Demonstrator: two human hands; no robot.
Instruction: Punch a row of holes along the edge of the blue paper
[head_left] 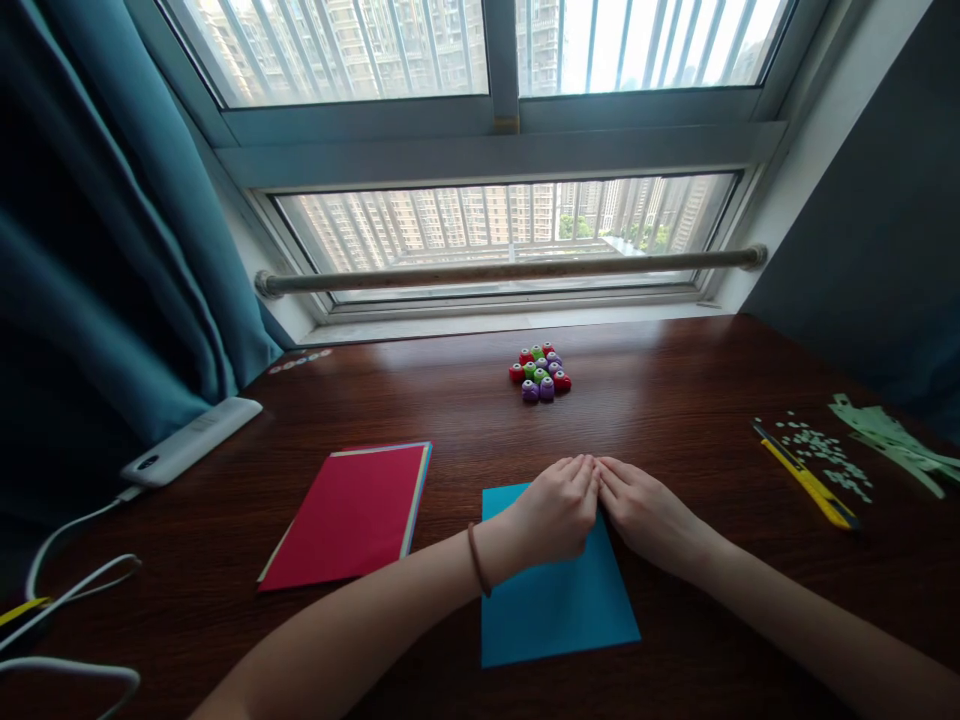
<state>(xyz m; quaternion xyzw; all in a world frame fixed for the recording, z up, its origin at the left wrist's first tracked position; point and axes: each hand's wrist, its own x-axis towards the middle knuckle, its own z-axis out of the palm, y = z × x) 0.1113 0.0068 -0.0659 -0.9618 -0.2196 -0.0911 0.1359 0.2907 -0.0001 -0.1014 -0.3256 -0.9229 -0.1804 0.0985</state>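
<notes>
A sheet of blue paper point(562, 610) lies flat on the brown table in front of me. My left hand point(559, 508) rests over its upper part, with its fingers bent and closed at the far right corner. From the other side, my right hand point(649, 515) meets it there, fingers closed and fingertips touching those of the left. Both hands pinch at the corner of the paper, which is hidden under the fingers. A brown band point(477, 560) circles my left wrist.
Left of the blue sheet lies a stack of coloured paper, red on top point(352, 515). Several coloured beads point(540, 375) stand farther back. At right are a yellow utility knife point(810, 478), small pale bits point(825, 450) and green strips point(892, 435). A white power strip point(195, 440) sits by the curtain.
</notes>
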